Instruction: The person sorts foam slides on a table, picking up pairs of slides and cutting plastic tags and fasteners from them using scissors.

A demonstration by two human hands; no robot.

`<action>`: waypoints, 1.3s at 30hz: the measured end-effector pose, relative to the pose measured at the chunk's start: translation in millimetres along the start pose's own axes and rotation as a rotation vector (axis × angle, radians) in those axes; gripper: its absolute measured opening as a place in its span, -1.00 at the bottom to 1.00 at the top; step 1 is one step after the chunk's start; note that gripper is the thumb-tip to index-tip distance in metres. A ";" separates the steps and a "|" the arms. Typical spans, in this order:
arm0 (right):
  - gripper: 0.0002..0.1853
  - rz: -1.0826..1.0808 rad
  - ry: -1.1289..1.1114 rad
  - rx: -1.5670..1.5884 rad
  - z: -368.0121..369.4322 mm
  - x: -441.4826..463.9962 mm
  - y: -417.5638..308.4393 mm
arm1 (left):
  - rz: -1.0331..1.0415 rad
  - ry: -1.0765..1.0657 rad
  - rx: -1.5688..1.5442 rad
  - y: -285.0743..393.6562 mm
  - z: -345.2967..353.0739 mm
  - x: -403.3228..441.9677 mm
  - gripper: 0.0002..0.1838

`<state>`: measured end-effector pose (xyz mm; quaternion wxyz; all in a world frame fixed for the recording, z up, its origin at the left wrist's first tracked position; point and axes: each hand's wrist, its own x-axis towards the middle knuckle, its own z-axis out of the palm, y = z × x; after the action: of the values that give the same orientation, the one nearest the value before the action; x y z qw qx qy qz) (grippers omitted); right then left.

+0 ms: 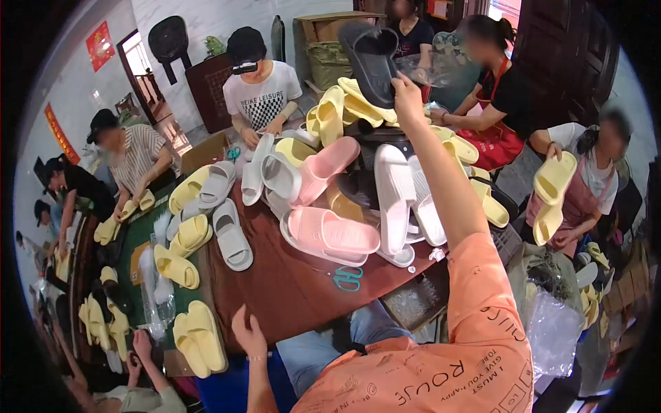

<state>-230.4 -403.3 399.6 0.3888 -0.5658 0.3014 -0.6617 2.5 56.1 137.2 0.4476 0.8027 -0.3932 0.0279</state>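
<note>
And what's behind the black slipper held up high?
Behind the black slipper, a brown box and a person in a dark top show past its edges; whatever it covers is hidden.

Right arm (451,182) outstretched, right hand (407,101) clenched high, left hand (249,334) low, loose

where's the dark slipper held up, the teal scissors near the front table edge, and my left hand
dark slipper (375,72): head view, middle of its body
teal scissors (348,278): head view, the handles
left hand (249,336): head view, middle of the hand
</note>
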 end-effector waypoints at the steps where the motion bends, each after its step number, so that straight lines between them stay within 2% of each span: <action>1: -0.59 -0.014 -0.079 0.116 2.5 -1.0 -6.7 | 0.037 -0.019 -0.047 15.0 7.1 14.2 -0.65; 3: -0.55 -0.038 -0.247 0.265 6.8 -10.7 -20.9 | 0.063 -0.056 -0.170 51.3 21.6 34.8 -0.61; 4: -0.55 -0.020 -0.285 0.311 11.5 -22.2 -31.1 | 0.068 -0.096 -0.327 66.3 30.9 42.0 -0.59; 6: -0.55 0.074 -0.323 0.336 16.7 -57.2 -44.3 | -0.110 -0.288 -0.773 92.5 53.4 48.8 -0.42; 7: -0.54 -0.494 -0.339 -0.299 6.9 -78.1 -40.1 | -0.115 -0.376 -0.919 109.5 56.3 49.8 -0.28; 9: -0.56 -0.638 -0.459 -0.455 -0.7 -129.7 -36.5 | -0.125 -0.430 -1.247 141.4 58.2 50.5 -0.15; 10: -0.57 -0.530 -0.541 -0.274 0.3 -159.9 -27.6 | -0.175 -0.448 -1.450 152.6 56.2 50.4 -0.11; 11: -0.57 -0.321 -0.640 -0.189 0.1 -195.7 -31.3 | -0.302 -0.426 -1.629 161.4 52.6 51.5 -0.05; 12: -0.57 -0.104 -0.706 -0.113 -0.1 -231.4 -35.1 | -0.330 -0.402 -1.708 162.1 49.8 51.1 -0.06; 13: -0.57 0.183 -0.834 -0.065 -4.4 -264.7 -47.9 | -0.225 -0.354 -1.718 138.6 50.8 37.4 -0.11; 14: -0.54 0.025 -0.917 0.001 -6.0 -299.8 -21.3 | -0.431 -0.479 -1.816 96.9 48.4 25.8 -0.13; 15: -0.56 0.258 -0.939 0.090 -7.0 -333.7 -16.5 | -0.347 -0.540 -1.777 107.8 32.5 19.8 -0.11; 16: -0.57 0.367 -0.972 0.090 -8.4 -358.3 -15.3 | -0.261 -0.602 -1.737 119.6 17.4 16.7 -0.08; 17: -0.57 0.439 -0.936 0.136 -8.5 -388.3 -3.0 | -0.219 -0.404 -1.651 116.4 16.9 5.1 -0.04; 19: -0.57 0.537 -0.904 0.187 -9.1 -422.9 -0.8 | -0.263 -0.443 -1.709 112.7 12.7 -12.7 0.01; 21: -0.55 0.520 -1.028 0.096 -13.4 -437.8 4.6 | -0.435 -0.533 -1.786 83.6 3.3 -28.7 0.01; 22: -0.58 0.519 -0.995 0.093 -17.0 -445.1 7.1 | -0.497 -0.560 -1.793 72.7 -1.0 -35.1 0.01; 24: -0.68 -0.106 -0.831 -0.256 -52.8 -453.8 43.6 | -0.551 -0.586 -1.789 56.8 -7.6 -45.1 0.03; 25: -0.81 0.318 -0.481 -0.328 -74.5 -448.6 42.8 | -0.562 -0.582 -1.768 52.0 -10.1 -46.6 0.04; 26: -0.81 0.596 -0.172 -0.556 -104.2 -445.3 65.6 | -0.519 -0.529 -1.751 54.0 -13.6 -46.9 0.05; 27: -0.78 0.219 0.010 -0.816 -148.9 -439.8 100.5 | -0.511 -0.507 -1.752 54.4 -14.9 -46.7 0.05; 28: -0.71 0.486 0.111 -0.638 -198.3 -440.8 148.6 | -0.498 -0.523 -1.757 54.3 -17.3 -46.1 0.04; 29: -0.63 0.462 0.218 -0.732 -220.6 -435.6 163.1 | -0.485 -0.544 -1.758 54.8 -19.1 -44.3 0.04; 30: -0.56 0.480 0.166 -0.801 -243.3 -432.5 183.3 | -0.461 -0.433 -1.759 60.1 -14.4 -40.4 0.03; 31: -0.55 0.669 0.243 -0.625 -245.4 -425.8 189.4 | -0.453 -0.430 -1.756 63.9 -13.5 -38.0 0.03; 33: -0.63 1.041 0.234 -0.052 -256.3 -411.0 190.5 | -0.467 -0.388 -1.779 74.2 -14.3 -32.6 0.00; 34: -0.79 1.089 0.346 0.108 -254.5 -408.9 195.1 | -0.433 -0.396 -1.804 81.4 -16.5 -28.9 0.01; 36: -0.83 1.078 0.586 -0.023 -239.4 -407.7 196.6 | -0.367 -0.374 -1.838 83.0 -16.7 -21.5 0.03; 37: -0.84 1.146 0.645 0.135 -235.1 -408.7 197.2 | -0.273 -0.452 -1.898 79.0 -15.6 -13.4 0.03; 39: -0.79 1.200 0.658 0.251 -235.3 -414.9 203.1 | -0.128 -0.579 -1.983 75.6 -12.7 4.0 0.03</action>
<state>-402.8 -162.8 -26.1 0.6383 -0.0223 0.5856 -0.4991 -40.4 41.2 199.1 0.7967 0.0689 -0.2886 -0.5265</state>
